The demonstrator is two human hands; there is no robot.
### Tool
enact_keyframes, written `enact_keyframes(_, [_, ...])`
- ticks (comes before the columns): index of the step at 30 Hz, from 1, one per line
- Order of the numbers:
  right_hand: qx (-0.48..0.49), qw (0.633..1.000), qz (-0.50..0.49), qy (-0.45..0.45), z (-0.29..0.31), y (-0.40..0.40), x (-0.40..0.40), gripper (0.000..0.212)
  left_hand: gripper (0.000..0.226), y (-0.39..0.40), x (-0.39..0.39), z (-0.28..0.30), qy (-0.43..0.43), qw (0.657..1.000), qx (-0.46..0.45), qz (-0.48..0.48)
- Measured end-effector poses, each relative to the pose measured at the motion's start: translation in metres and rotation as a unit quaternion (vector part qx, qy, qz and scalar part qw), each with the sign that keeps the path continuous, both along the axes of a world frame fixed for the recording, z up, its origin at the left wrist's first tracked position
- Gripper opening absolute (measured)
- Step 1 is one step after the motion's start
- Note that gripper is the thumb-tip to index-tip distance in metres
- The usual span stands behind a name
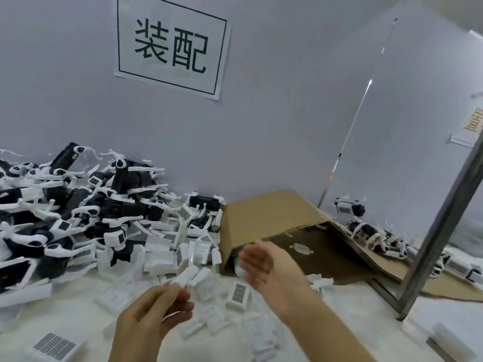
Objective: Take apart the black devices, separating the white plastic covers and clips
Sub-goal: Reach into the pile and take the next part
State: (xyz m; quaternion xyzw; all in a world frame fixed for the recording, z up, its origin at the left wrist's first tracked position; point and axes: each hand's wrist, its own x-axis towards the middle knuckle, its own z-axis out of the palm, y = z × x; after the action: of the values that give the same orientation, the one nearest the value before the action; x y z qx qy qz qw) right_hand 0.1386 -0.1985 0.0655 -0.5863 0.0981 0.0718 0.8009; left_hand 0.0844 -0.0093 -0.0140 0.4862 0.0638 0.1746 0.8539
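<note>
Between devices: we judge a stripped part has just gone toward the cardboard box, and the next black device waits in the pile.

From the head view, our right hand hovers at the mouth of the tipped box with fingers spread and relaxed; a blurred white shape sits just behind the palm, and we cannot tell whether the hand touches it. Our left hand hangs over the table with fingers loosely curled near small white plastic covers, gripping nothing we can make out. The heap of black devices lies at the left against the wall, still wearing white clips. Next we would reach left and lift one free of its tangled neighbours.
</note>
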Motion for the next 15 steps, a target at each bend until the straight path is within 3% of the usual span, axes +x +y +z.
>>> enact_keyframes(3, [-0.011,0.998,0.059,0.011,-0.052,0.051,-0.017,0.022,0.026,0.002,0.001,-0.002,0.01,1.0,0.002,0.02])
enact_keyframes(6, [-0.05,0.998,0.038,-0.031,-0.092,0.076,-0.025,0.026,0.027,0.004,0.003,-0.003,0.02,0.999,0.002,0.037])
enact_keyframes(10, [-0.119,0.987,0.025,-0.108,-0.107,0.077,-0.033,0.033,0.025,0.015,0.001,-0.006,0.041,0.995,0.026,0.086])
enact_keyframes(15, [-0.132,0.983,0.048,-0.12,-0.115,0.076,-0.033,0.028,0.021,0.041,0.005,-0.001,0.035,0.983,0.099,0.151])
